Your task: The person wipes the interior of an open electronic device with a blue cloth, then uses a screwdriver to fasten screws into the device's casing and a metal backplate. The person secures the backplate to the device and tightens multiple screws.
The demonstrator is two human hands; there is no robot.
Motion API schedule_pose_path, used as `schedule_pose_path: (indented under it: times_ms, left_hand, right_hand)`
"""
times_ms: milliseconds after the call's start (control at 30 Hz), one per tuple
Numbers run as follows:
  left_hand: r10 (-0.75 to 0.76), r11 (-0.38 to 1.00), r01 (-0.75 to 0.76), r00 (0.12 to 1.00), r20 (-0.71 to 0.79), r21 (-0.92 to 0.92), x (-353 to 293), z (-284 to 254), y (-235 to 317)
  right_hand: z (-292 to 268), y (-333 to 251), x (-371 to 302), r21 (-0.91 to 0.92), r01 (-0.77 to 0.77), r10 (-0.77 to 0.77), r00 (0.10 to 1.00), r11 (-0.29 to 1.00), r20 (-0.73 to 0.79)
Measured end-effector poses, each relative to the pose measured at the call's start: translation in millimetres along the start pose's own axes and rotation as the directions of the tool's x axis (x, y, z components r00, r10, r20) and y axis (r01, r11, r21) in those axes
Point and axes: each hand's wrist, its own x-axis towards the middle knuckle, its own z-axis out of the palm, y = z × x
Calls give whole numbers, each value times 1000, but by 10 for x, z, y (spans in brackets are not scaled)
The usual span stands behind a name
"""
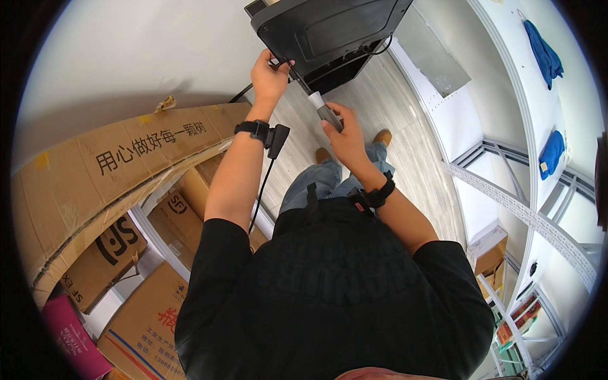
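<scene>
At the far left, a pink box is leaning low beside brown cartons, while a long cardboard strip is curving above them. Torn tape is sticking up from the strip's upper edge. The left hand is reaching up to the lower-left corner of a black panel, its fingers bending and drawing close together at the edge; whether they are gripping the panel or some small part, I cannot tell. A black device is sitting on the left wrist strap, with a cord hanging down from it. The tool, grey with a white collar, is slanting below the panel, its thin dark shaft pointing up toward the edge near the left fingers. The right hand is closing around the grey handle. Behind the tool, a black cabinet is standing under the panel on the grey floor. Farther right, white shelving is rising, and two blue cloths are hanging at the far right.
</scene>
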Motion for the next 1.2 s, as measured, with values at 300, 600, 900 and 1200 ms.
schedule_pose_path:
  times_ms: [300,600,900,1200]
  left_hand:
    - [-7,995,8,1000,-6,102,1,-19,107]
    - [3,991,-1,1000,-13,135,20,-18,27]
    - [8,992,-6,1000,-16,130,20,-21,33]
    - [69,992,-70,997,17,107,-25,-46,-102]
  right_hand:
    - [57,-67,-23,470,-274,269,960,839,79]
    - [49,-159,34,470,-414,418,903,779,102]
    - [-15,-119,96,587,-552,466,829,592,309]
    - [-9,-162,44,486,-430,396,901,761,176]
